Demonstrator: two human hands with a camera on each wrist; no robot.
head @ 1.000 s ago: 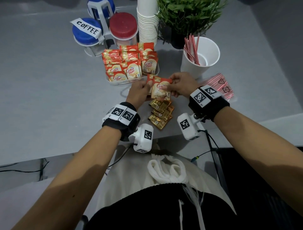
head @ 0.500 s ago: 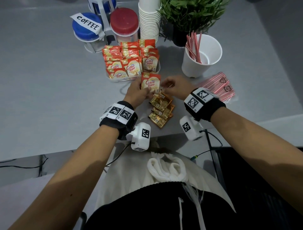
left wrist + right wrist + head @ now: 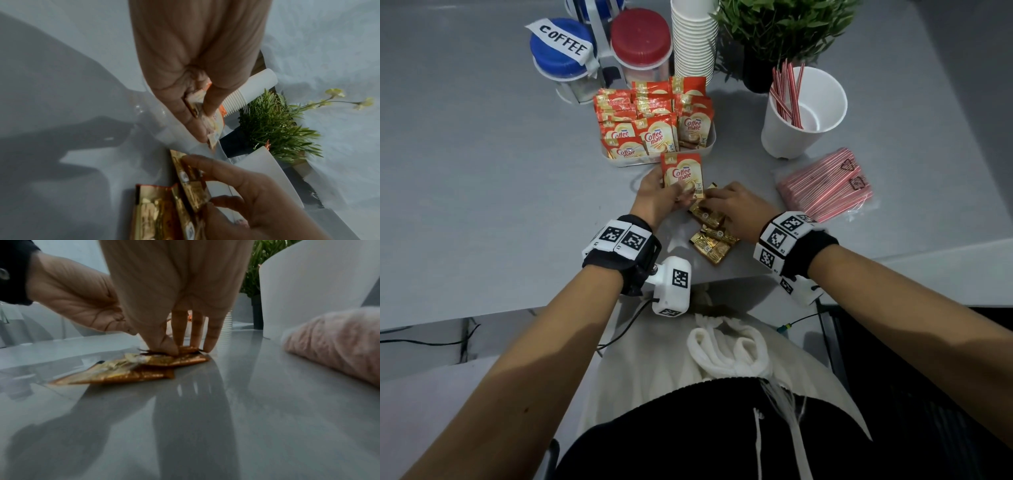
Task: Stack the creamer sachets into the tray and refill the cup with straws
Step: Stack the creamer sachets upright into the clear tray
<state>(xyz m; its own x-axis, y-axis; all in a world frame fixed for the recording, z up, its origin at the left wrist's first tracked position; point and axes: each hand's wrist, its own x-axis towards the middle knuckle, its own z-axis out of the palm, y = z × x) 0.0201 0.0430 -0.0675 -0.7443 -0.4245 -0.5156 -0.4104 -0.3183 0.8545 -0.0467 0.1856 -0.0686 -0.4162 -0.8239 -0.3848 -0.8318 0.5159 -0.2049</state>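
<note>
My left hand (image 3: 678,195) pinches a red Coffee mate sachet (image 3: 683,174) and holds it upright just in front of the white tray (image 3: 709,145). The tray is packed with several upright red sachets (image 3: 654,126). In the left wrist view the thumb and fingers (image 3: 207,105) clamp the sachet's lower edge. My right hand (image 3: 714,198) is down on a loose pile of gold sachets (image 3: 714,245) and pinches the top gold sachet (image 3: 191,181) between thumb and forefinger. A white cup (image 3: 791,137) at the right holds a few red striped straws (image 3: 787,92).
A clear pack of red straws (image 3: 825,185) lies right of my right hand. Behind the tray stand two jars with blue (image 3: 561,51) and red (image 3: 640,37) lids, a stack of paper cups (image 3: 693,41) and a potted plant (image 3: 780,31). The table edge runs just under my wrists.
My right hand let go of the red sachets and dropped onto the gold pile. My left hand kept the red sachet and turned it upright near the tray.
</note>
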